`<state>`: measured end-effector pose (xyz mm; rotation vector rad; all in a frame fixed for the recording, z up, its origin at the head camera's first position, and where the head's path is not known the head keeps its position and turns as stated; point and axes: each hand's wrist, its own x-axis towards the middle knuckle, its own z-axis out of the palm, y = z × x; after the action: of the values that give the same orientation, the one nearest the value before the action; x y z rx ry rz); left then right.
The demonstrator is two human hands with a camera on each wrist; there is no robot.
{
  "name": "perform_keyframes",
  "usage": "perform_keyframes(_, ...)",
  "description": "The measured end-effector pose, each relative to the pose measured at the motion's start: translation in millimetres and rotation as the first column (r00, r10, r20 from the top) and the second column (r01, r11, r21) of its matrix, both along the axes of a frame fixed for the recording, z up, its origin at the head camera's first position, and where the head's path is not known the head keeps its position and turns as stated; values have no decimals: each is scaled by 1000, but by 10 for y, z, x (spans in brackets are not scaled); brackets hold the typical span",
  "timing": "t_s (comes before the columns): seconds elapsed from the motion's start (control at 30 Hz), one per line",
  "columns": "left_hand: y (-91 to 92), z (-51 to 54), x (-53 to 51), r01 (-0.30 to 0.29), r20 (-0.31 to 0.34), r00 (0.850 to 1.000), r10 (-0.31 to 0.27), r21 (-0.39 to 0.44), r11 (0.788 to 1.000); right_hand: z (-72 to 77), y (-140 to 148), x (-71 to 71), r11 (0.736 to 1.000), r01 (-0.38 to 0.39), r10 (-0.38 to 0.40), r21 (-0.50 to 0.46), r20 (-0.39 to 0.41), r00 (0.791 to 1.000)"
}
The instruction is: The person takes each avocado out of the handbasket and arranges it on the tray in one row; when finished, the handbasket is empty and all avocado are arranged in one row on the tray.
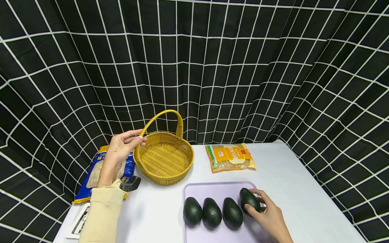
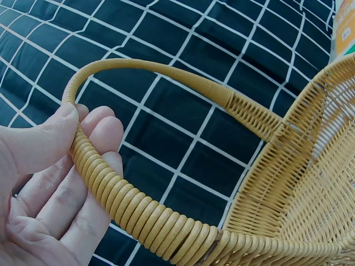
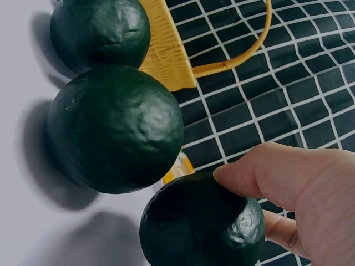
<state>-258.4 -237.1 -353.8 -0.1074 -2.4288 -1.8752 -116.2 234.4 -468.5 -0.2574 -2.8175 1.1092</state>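
Note:
My left hand [image 1: 123, 145] grips the handle of a yellow wicker basket [image 1: 164, 177], thumb on one side and fingers on the other. In the left wrist view the handle [image 2: 119, 194] passes between thumb and fingers. Nothing lies inside the basket. My right hand [image 1: 268, 216] holds a dark green avocado [image 1: 248, 200] between thumb and fingers, at the right of a pale purple tray [image 1: 218, 185]. Three more avocados stand in a row to its left: one nearest [image 1: 232, 213], a middle one [image 1: 211, 212] and one at the tray's left side [image 1: 192, 211].
An orange food packet [image 1: 231, 157] lies behind the tray, right of the basket. Under my left forearm is a blue and yellow bag [image 1: 94, 173]. A white card-like object [image 1: 79, 221] sits at the front left. Black gridded cloth [image 1: 194, 67] surrounds the white table [image 1: 297, 189].

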Motion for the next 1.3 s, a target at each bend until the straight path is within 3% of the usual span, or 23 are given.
perform_keyframes(0.8, 0, -26, 7, 17, -33, 999, -16, 22, 1000, -197, 20, 75, 999, -3, 2, 33, 29, 1000)
perform_keyframes(1.3, -1, -31, 10, 12, -30, 999, -12, 6, 1000, -215, -42, 96, 996, 4, -2, 90, -20, 1000)
